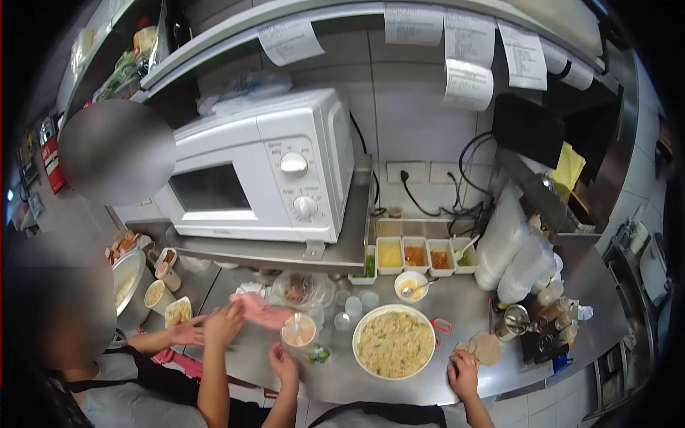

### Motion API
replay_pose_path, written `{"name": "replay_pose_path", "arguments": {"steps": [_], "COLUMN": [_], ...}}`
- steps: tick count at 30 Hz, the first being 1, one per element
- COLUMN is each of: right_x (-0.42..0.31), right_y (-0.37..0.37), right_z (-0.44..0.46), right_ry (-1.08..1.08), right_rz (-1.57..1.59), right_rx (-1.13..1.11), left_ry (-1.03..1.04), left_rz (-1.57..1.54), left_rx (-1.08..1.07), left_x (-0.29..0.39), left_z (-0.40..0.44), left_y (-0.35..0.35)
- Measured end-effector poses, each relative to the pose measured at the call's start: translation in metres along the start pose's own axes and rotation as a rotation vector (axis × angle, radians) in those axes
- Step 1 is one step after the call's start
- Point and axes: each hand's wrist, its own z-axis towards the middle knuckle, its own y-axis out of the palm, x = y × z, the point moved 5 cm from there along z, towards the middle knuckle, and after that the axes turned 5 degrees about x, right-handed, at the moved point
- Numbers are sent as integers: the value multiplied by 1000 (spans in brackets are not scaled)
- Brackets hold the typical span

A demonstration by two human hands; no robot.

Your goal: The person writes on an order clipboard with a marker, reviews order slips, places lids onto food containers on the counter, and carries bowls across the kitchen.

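Observation:
My left hand is raised over the counter's front edge, its fingers loosely bent and nothing visible in them. Just beyond it stands a clear plastic cup of pinkish-orange sauce; I cannot tell whether they touch. A small container with green pieces is to the right of that cup. My right hand lies palm down near the front edge, fingers stretched out toward some flat brown round pieces. Between my hands is a large white bowl of creamy yellowish mixed food. Red-handled scissors lie partly behind its rim.
A co-worker's hands are at the left, near pink material. Ahead are a microwave, topping tubs, and a small bowl with a spoon. Bottles and plastic-wrapped stacks line the right.

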Motion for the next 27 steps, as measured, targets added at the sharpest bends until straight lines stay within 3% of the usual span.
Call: {"name": "replay_pose_path", "arguments": {"steps": [4,9,11,14,16,17,19,21,24,27], "right_x": [6,2,-4,-2,11,12,11,8,10,11], "right_y": [3,0,-2,0,6,6,6,6,5,5], "right_z": [0,3,4,3,-1,-1,-1,-1,0,-2], "right_ry": [-30,-37,-61,-57,-48,-44,-38,-40,-47,-40], "right_rz": [26,31,19,16,17,20,27,16,18,12], "right_rx": [14,16,2,0,4,3,2,-5,-18,-3], "left_ry": [189,612,954,1219,1135,1089,976,663,380,541], "left_rz": [10,-218,-334,-560,-677,-516,-534,-325,-394,-275], "left_rx": [126,67,64,51,-105,-107,-222,-322,-608,-517], "left_x": [92,237,309,423,489,518,571,596,604,616], "left_z": [-13,-15,-10,2,28,45,86,127,164,181], "left_y": [9,21,23,30,53,66,106,146,198,203]}}
